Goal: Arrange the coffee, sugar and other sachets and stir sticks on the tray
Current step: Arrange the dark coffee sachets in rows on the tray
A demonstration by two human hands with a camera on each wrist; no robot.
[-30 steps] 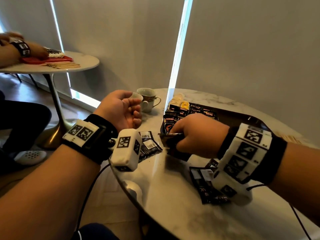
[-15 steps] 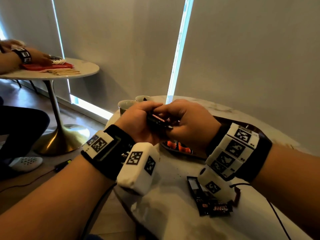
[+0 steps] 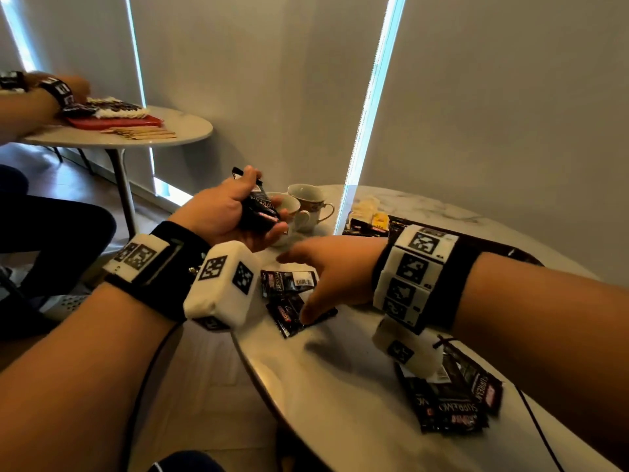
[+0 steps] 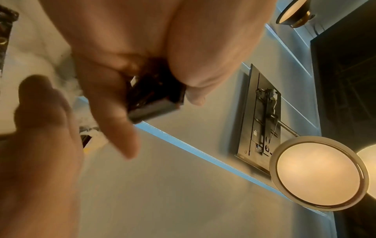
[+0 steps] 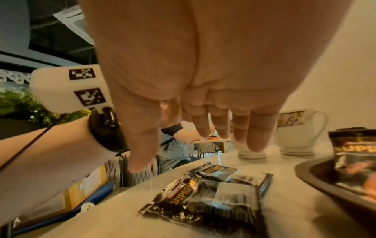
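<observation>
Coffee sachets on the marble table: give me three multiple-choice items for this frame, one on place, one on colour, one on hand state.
1. Where are the two cups?
A. on the tray
B. on the table, left of the tray
C. on the floor

2. What colour are the loose sachets under the right hand?
A. mainly black
B. white
C. green

3. What is the left hand doing?
A. resting flat on the table
B. gripping a stack of sachets
C. holding a cup

Answers:
1 B, the cups stand on marble beside the tray.
2 A, the wrappers are black with orange lettering.
3 B, the fingers and thumb curl round the stack, held up off the table.
</observation>
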